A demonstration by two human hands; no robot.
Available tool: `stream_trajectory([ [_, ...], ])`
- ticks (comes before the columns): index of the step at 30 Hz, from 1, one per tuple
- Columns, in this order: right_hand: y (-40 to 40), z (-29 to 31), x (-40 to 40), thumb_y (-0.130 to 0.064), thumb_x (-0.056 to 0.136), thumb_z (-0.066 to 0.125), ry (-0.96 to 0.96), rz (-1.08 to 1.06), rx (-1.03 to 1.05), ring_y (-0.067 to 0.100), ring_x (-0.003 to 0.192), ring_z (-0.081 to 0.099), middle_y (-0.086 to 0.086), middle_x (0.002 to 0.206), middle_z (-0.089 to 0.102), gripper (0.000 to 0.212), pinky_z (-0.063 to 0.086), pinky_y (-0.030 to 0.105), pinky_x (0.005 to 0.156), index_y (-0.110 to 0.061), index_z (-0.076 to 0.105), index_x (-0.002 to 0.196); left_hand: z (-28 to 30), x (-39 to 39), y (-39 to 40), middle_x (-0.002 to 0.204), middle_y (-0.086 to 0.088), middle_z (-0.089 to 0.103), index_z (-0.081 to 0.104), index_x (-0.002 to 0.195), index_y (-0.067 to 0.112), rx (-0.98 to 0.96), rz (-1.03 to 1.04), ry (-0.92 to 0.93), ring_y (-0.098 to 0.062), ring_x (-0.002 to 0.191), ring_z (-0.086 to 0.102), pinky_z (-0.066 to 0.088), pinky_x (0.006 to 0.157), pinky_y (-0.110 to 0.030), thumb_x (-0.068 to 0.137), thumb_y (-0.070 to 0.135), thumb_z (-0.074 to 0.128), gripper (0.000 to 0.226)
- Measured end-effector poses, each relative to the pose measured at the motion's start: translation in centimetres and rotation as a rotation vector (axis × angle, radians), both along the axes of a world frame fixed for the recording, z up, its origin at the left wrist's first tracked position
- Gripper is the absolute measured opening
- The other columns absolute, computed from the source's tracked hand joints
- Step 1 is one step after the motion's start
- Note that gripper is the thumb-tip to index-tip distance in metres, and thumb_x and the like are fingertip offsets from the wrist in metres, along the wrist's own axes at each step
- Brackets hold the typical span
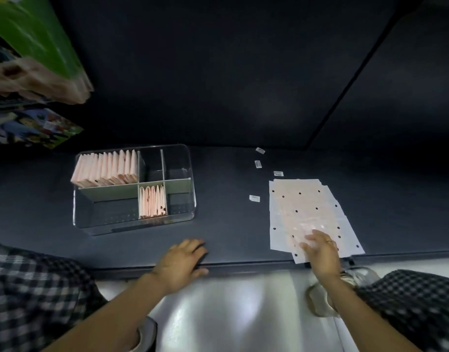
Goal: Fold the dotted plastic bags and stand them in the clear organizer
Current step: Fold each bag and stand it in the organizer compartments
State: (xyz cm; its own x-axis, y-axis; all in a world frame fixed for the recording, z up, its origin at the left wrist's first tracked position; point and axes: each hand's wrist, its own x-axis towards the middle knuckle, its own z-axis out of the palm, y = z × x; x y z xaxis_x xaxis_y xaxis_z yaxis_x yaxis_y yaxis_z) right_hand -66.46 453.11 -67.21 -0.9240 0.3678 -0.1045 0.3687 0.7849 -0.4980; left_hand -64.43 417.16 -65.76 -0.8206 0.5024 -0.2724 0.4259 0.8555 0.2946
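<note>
Left hand (183,260) is resting flat at the near edge of the table (223,199), fingers relaxed and spread, holding nothing. Right hand (320,250) is lying on the near end of the flat dotted bags (307,207), fingers loosely extended and touching the top sheet; can't tell whether it's actually pinching a bag or just pressing on it. That stack is sitting on the right of the table, fanned a bit, with its near corner hanging over the table edge. Clear organizer (133,189) is sitting well apart to the left. Its far-left compartment is holding a full row of folded bags (106,168) standing upright; the near-middle compartment is holding a shorter row (152,201), also upright. The other compartments are showing only the dividers. Four small white labels (254,198) are lying scattered just left of and beyond the flat stack. Checked sleeves are showing at both near corners. Green packaging (33,34) is sitting far left, blurred.
</note>
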Motion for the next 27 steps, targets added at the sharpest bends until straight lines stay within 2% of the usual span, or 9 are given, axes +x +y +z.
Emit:
stream_trajectory([
  [2,0.3,-0.3,-0.1,-0.004,0.084,0.065,0.048,-0.02,-0.023,0.036,0.108,0.052,0.013,0.111,0.064,0.023,0.042,0.037,0.089,0.002,0.064,0.107,-0.2,0.3,0.1,0.154,0.008,0.02,0.033,0.142,0.025,-0.01,0.015,0.004,-0.009,0.139,0.019,0.02,0.111,-0.027,0.094,0.054,0.041,0.057],
  [5,0.3,-0.4,-0.5,-0.002,0.087,0.061,0.07,-0.031,-0.025,0.036,0.107,0.051,0.014,0.115,0.063,0.015,0.041,0.035,0.088,0.003,0.068,0.098,-0.1,0.3,0.2,0.153,0.007,0.021,0.033,0.142,0.025,-0.006,0.031,-0.012,-0.011,0.139,0.02,0.02,0.112,-0.029,0.093,0.054,0.042,0.057],
  [7,-0.6,0.0,-0.8,-0.006,0.088,0.061,0.108,-0.001,-0.043,0.035,0.105,0.051,0.014,0.11,0.066,0.011,0.038,0.032,0.084,-0.001,0.07,0.093,-0.1,0.2,0.3,0.153,0.006,0.022,0.034,0.142,0.025,-0.011,0.039,-0.033,-0.012,0.139,0.021,0.02,0.112,-0.028,0.093,0.054,0.043,0.058],
  [11,-4.2,2.2,-1.5,-0.005,0.081,0.069,0.214,0.162,-0.186,0.026,0.082,0.057,0.007,0.081,0.062,0.005,0.041,0.032,0.074,-0.005,0.068,0.075,0.3,-0.3,0.8,0.149,0.009,0.027,0.036,0.14,0.027,0.038,0.061,-0.045,-0.009,0.137,0.024,0.02,0.11,-0.024,0.093,0.053,0.043,0.055],
  [16,-9.7,3.5,-1.6,-0.012,0.074,0.077,0.224,0.372,-0.326,0.015,0.07,0.056,0.007,0.077,0.065,0.011,0.043,0.021,0.071,-0.006,0.07,0.079,1.5,-0.6,2.6,0.147,0.01,0.031,0.037,0.14,0.029,0.193,0.067,-0.022,-0.008,0.136,0.026,0.023,0.111,-0.022,0.092,0.052,0.048,0.055],
  [20,-12.7,3.7,-1.0,-0.025,0.081,0.072,0.12,0.467,-0.455,-0.002,0.066,0.053,-0.017,0.067,0.062,0.009,0.038,0.011,0.067,-0.017,0.069,0.077,1.8,-0.9,3.8,0.152,0.011,0.023,0.021,0.148,0.027,0.321,0.076,0.015,-0.008,0.139,0.021,0.016,0.109,-0.016,0.082,0.044,0.067,0.082],
  [23,-14.1,4.1,-0.9,-0.028,0.081,0.071,0.027,0.538,-0.535,-0.001,0.062,0.051,-0.004,0.066,0.066,0.015,0.041,0.017,0.066,-0.013,0.069,0.076,1.6,-1.5,4.0,0.15,0.017,0.021,0.011,0.151,0.029,0.336,0.111,0.026,-0.004,0.138,0.017,0.013,0.109,-0.013,0.076,0.033,0.076,0.099],
  [25,-14.5,4.3,-0.9,-0.027,0.08,0.073,-0.003,0.542,-0.591,0.005,0.063,0.05,0.012,0.073,0.067,0.016,0.041,0.022,0.066,-0.012,0.069,0.074,1.5,-1.8,3.8,0.14,0.015,0.041,0.033,0.146,0.028,0.392,0.168,0.02,-0.007,0.131,0.032,0.023,0.103,-0.013,0.078,0.028,0.075,0.08],
  [27,-14.6,4.4,-0.9,-0.027,0.079,0.073,-0.018,0.528,-0.636,0.006,0.063,0.049,0.016,0.074,0.067,0.017,0.041,0.023,0.066,-0.012,0.069,0.072,1.6,-2.1,3.7,0.12,0.012,0.061,0.061,0.122,0.025,0.42,0.191,0.036,-0.013,0.117,0.051,0.037,0.091,-0.019,0.082,0.029,0.071,0.041],
])
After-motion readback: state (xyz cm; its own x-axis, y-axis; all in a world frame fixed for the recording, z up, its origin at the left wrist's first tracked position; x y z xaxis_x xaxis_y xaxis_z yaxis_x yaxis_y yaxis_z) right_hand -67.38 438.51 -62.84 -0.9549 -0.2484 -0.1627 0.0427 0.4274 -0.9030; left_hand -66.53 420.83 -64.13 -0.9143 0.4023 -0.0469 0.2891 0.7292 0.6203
